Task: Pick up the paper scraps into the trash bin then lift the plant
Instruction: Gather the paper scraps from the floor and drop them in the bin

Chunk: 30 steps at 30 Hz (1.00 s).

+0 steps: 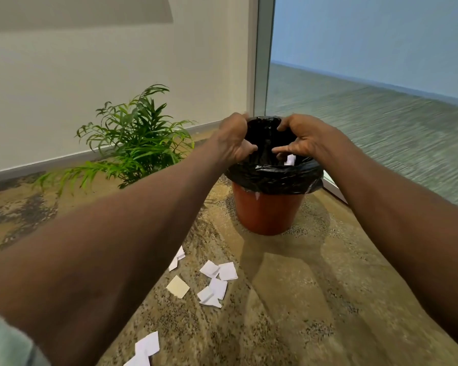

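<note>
Head view, the only one supplied: both arms reach forward over the mouth of the round terracotta-coloured plastic trash bin lined with a black plastic bag [267,207], which stands on the speckled tan carpet floor [315,286] near the corner of a cream wall [90,75] and a frosted glass panel [368,88]. The left hand [234,141] is above the bin's left rim, fingers curled loosely inward, nothing visibly pinched. The right hand [302,140] is above the right rim, fingers likewise half-curled and pointing down into the liner; a small white scrap [290,160] shows just below its fingertips, inside the bag, and whether it is touching the fingers or free cannot be told. Judgement: the step in hand is the deposit of a batch of scraps, apparently at the point of release. The task is incomplete: a cluster of white square paper scraps [217,282] with one cream square paper piece [178,286] lies on the floor in front of the bin, and further white pieces [146,348] lie nearer the person. The leafy green potted palm plant [132,138] stands left of the bin, against the wall, untouched. The next move calls for drawing both hands back and down to the cluster, gathering thin flat sheets off carpet pile.
</note>
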Motion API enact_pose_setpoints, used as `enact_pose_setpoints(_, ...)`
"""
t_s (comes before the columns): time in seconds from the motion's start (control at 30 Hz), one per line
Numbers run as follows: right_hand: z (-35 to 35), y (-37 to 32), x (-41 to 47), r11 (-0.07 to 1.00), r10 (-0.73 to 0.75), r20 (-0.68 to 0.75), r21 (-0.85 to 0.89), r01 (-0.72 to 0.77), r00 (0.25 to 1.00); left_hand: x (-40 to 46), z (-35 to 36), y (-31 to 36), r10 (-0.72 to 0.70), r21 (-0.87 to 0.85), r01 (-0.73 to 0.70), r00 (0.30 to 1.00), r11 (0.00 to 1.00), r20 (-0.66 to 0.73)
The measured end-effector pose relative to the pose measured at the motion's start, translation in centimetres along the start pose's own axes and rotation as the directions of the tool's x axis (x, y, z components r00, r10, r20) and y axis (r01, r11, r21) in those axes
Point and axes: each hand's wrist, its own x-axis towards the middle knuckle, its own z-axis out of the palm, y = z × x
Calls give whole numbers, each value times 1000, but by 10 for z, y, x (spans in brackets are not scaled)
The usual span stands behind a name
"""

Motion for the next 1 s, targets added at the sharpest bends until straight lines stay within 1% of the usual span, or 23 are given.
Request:
enact_pose_setpoints(0.07,4,5,-2,999,-24,6,39,24,1000,-3,-7,-2,16,-33,-16,1000,999,9)
enact_pose_setpoints(0.13,10,10,-4,998,-49,18,37,49,999,-8,-13,-3,28,-61,-27,1000,998,7)
enact_pose_setpoints(0.23,22,17,-10,995,-90,20,-39,91,996,-20,-24,-3,43,-103,-47,998,994,-40)
enact_pose_setpoints(0.3,29,22,-16,986,-151,15,-75,152,988,-33,-35,-5,60,-139,-64,998,988,-35)
enact_pose_setpoints(0.37,35,26,-27,973,-227,87,-18,229,970,-48,-50,-11,80,-143,-83,996,986,-27)
enact_pose_setpoints(0.43,44,34,-44,965,-263,232,66,255,936,-61,-72,-21,89,-89,-96,993,991,-76)
enact_pose_setpoints(0.5,54,50,-59,965,-253,378,39,258,890,-75,-100,-37,82,16,-80,986,997,-143)
enact_pose_setpoints(0.57,66,76,-69,964,-191,486,-69,255,853,-93,-138,-58,71,142,-44,979,989,-191)
enact_pose_setpoints(0.6,72,93,-70,960,-141,518,-139,245,844,-103,-158,-71,72,215,-27,977,976,-201)
enact_pose_setpoints(0.67,79,132,-69,935,2,515,-305,181,857,-122,-202,-98,71,363,27,965,931,-253)
enact_pose_setpoints(0.7,79,153,-65,905,77,472,-403,137,878,-130,-225,-111,63,434,80,951,897,-304)
enact_pose_setpoints(0.73,78,174,-61,855,136,416,-508,106,899,-139,-246,-125,67,535,143,933,833,-353)
enact_pose_setpoints(0.77,75,195,-55,780,170,365,-617,101,915,-146,-267,-138,90,660,212,915,721,-392)
enact_pose_setpoints(0.8,71,215,-49,679,182,328,-724,123,927,-153,-287,-151,117,768,280,902,577,-416)
enact_pose_setpoints(0.83,66,233,-44,560,179,308,-813,161,935,-160,-304,-162,131,833,334,894,441,-428)
enact_pose_setpoints(0.87,62,248,-40,441,174,301,-875,199,938,-166,-318,-170,130,863,381,888,332,-441)
enact_pose_setpoints(0.9,58,260,-38,335,186,297,-915,223,937,-170,-330,-177,121,873,418,882,251,-456)
enact_pose_setpoints(0.93,56,269,-38,238,219,292,-941,239,931,-171,-340,-182,118,877,441,876,193,-467)
enact_pose_setpoints(0.97,55,276,-39,158,265,290,-954,255,920,-171,-347,-184,119,878,451,874,159,-470)
enact_pose_setpoints(1.0,56,281,-41,104,315,291,-957,272,904,-168,-352,-185,127,883,447,877,144,-464)
